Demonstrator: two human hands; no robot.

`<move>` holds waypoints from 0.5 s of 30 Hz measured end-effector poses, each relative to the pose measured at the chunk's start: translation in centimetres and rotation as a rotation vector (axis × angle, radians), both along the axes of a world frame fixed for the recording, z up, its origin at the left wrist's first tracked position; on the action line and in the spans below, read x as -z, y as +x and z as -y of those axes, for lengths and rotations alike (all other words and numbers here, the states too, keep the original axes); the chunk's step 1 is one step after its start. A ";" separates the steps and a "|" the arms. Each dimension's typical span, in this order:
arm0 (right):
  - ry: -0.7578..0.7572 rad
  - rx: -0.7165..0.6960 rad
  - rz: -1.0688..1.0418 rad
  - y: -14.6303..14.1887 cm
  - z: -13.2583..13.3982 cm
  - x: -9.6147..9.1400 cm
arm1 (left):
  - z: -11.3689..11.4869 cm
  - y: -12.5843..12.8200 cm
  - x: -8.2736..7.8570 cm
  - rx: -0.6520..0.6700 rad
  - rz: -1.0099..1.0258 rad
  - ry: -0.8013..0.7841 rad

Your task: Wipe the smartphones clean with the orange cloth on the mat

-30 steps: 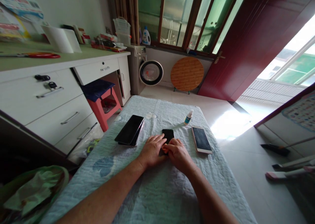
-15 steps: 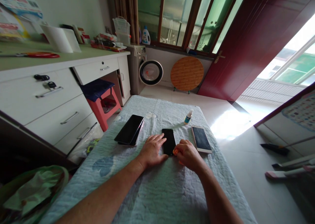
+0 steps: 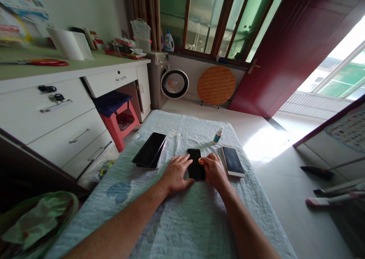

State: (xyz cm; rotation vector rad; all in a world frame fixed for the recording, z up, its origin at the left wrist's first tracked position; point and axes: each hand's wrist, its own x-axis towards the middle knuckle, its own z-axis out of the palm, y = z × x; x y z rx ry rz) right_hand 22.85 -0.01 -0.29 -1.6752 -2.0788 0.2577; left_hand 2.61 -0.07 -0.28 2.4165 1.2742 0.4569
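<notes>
A black smartphone (image 3: 195,167) lies screen up on the cloth-covered table (image 3: 182,217). My left hand (image 3: 176,174) rests against its left side, fingers stretched out, the fingertips and thumb at its edge. Bunched in the closed fingers of my right hand (image 3: 214,170) is an orange cloth (image 3: 201,161), pressed on the phone's right edge; most of the cloth is hidden by the hand. To the right lies a white-framed smartphone (image 3: 233,161). Behind it stands a small spray bottle (image 3: 218,135). Several dark-screened devices are stacked (image 3: 150,149) on the left.
Along the left runs a white desk (image 3: 71,118) with drawers, and a red stool (image 3: 121,122) is tucked at it. A green bin (image 3: 72,207) stands at the lower left. Beyond the table are a washing machine (image 3: 158,76) with its door open and a round wooden tabletop (image 3: 216,85).
My right hand with the orange cloth has moved up along the phone's right edge, away from me. The left hand and the phone stay in place.
</notes>
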 end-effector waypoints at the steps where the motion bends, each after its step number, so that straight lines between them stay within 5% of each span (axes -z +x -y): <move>1: -0.001 0.000 0.001 -0.1 0.1 -0.1 | 0.0 0.0 0.0 0.001 0.001 -0.001; 15: -0.038 -0.183 -0.028 -2.6 2.2 -1.2 | -0.3 -0.3 0.2 0.044 0.014 -0.015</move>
